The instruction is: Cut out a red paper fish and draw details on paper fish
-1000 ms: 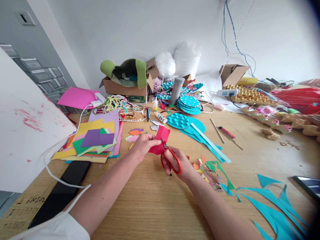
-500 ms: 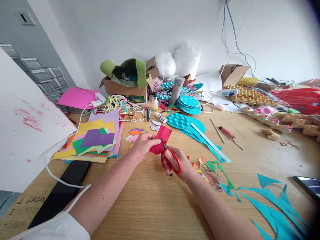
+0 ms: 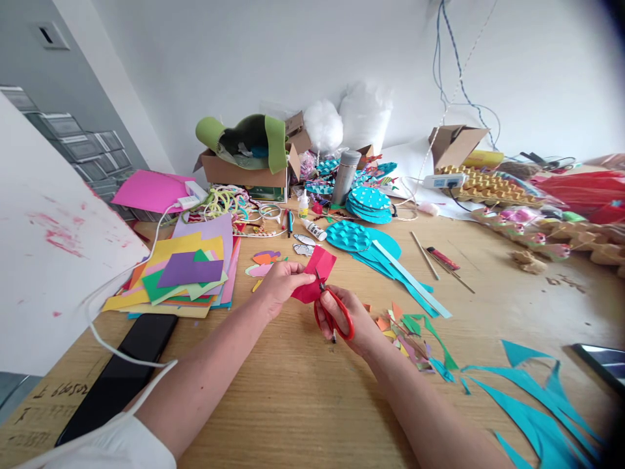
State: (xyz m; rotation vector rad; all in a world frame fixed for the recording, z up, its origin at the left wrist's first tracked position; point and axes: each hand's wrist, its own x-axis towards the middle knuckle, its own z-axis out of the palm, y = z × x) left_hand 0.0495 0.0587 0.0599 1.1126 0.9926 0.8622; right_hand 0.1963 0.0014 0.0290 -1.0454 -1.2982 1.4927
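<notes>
And here, above the middle of the tabletop (image 3: pixel 293 404), well in from its near edge, the red paper (image 3: pixel 323 260) is up in the air between two busy hands! The left hand (image 3: pixel 280 285) has it pinched, thumb pressed on top, fingers narrowed onto the sheet. The right hand (image 3: pixel 360 326) wraps its fingers around the handles of the red scissors (image 3: pixel 323 287), and the blades lie right at the paper, tips pointing toward the far edge; how wide they stand, I cannot tell. Now, what's new? Very little: the sheet's upper corner swings a touch toward the right edge compared with half a second ago, while both hands hold almost the same spot. That looks like fine steering of the paper against the blades, a cut in progress with no piece visibly off. Just to the right of the scissors sit the colored scraps (image 3: pixel 413 325); larger blue offcuts (image 3: pixel 532 397) spread toward the near right corner. Over by the left edge, there's the paper stack (image 3: pixel 190 270), and beyond the hands, toward the far edge, a white glue bottle (image 3: pixel 315 229) lies on its side.
</notes>
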